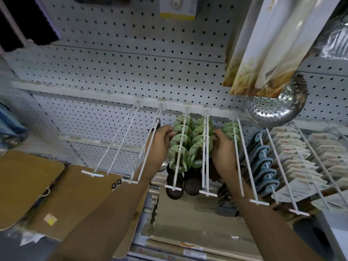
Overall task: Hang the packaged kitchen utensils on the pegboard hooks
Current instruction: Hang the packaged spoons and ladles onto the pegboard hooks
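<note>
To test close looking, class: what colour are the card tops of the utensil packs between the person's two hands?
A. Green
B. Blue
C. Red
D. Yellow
A: the packs hanging on the hooks between the left hand and the right hand have green card tops; the blue-carded ones hang farther right.
</note>
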`<state>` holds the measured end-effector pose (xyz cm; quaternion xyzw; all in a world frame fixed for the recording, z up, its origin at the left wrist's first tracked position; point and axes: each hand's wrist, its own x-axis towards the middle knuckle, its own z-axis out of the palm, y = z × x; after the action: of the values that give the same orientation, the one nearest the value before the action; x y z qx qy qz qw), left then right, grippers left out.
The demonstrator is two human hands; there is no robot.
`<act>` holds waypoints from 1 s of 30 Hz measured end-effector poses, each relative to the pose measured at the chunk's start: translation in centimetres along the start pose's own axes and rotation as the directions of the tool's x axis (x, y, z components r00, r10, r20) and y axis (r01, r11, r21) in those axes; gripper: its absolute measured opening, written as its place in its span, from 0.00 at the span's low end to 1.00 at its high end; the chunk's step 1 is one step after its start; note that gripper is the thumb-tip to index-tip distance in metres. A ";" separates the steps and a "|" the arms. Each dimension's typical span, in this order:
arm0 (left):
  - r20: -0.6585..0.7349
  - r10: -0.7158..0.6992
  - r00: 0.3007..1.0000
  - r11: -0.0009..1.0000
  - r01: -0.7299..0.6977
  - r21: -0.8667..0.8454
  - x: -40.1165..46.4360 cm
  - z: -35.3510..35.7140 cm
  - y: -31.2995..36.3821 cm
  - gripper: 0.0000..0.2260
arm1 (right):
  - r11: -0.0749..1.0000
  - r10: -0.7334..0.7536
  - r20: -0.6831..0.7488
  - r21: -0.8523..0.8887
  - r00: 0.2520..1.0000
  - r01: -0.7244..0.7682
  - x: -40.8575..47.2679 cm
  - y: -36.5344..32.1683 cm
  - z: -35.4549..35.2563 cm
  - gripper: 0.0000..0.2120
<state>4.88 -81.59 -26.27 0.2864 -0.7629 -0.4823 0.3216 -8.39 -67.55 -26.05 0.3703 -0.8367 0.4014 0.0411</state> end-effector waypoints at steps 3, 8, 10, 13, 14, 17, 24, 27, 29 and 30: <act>-0.039 0.022 0.999 1.000 -0.021 0.017 0.3 0.1 0.3 0.08 | 0.978 0.143 -0.053 0.160 0.988 -0.133 0.1 -1.2 -0.2 0.20; -0.044 0.024 0.999 1.000 -0.023 0.015 0.7 0.5 0.3 0.08 | 0.987 0.088 -0.042 0.138 0.995 -0.081 -0.4 -0.2 -0.3 0.19; -0.058 0.022 0.998 1.000 -0.022 0.007 0.7 0.4 -0.1 0.08 | 0.953 0.137 -0.015 0.274 0.990 -0.128 -1.0 -0.4 -0.4 0.13; -0.008 0.044 0.999 0.999 -0.043 0.028 0.0 -0.1 -0.1 0.10 | 0.949 0.112 0.022 0.294 0.993 -0.114 -1.9 -0.6 -1.0 0.12; 0.022 0.027 0.999 0.999 -0.028 0.034 -0.5 -0.2 -0.1 0.12 | 0.940 0.131 0.044 0.312 0.990 -0.139 -2.5 -0.4 -1.1 0.13; 0.012 -0.015 1.000 0.998 0.014 0.065 -2.1 -0.6 -1.3 0.15 | 0.965 0.136 -0.039 0.233 0.990 -0.123 -4.1 0.9 -0.5 0.14; 0.063 0.134 0.989 0.986 -0.140 0.095 -3.6 -1.4 -1.6 0.14 | 0.983 0.039 -0.008 0.177 0.999 -0.037 -5.2 2.7 -0.4 0.12; 0.100 0.126 0.987 0.987 -0.135 0.090 -2.9 -1.3 -2.1 0.10 | 0.970 0.046 0.057 0.238 0.997 -0.058 -4.4 2.2 -0.7 0.11; 0.092 0.115 0.989 0.988 -0.124 0.096 -2.6 -1.2 -2.2 0.07 | 0.959 0.066 0.058 0.272 0.996 -0.079 -4.0 1.9 -0.7 0.11; 0.083 0.093 0.992 0.990 -0.101 0.097 -2.5 -1.2 -2.3 0.07 | 0.956 0.070 0.047 0.282 0.996 -0.081 -3.8 1.9 -0.7 0.11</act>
<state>7.62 -81.23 -28.52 0.2460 -0.8112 -0.4377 0.2997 -7.01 -64.07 -28.23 0.3475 -0.7846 0.5117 -0.0433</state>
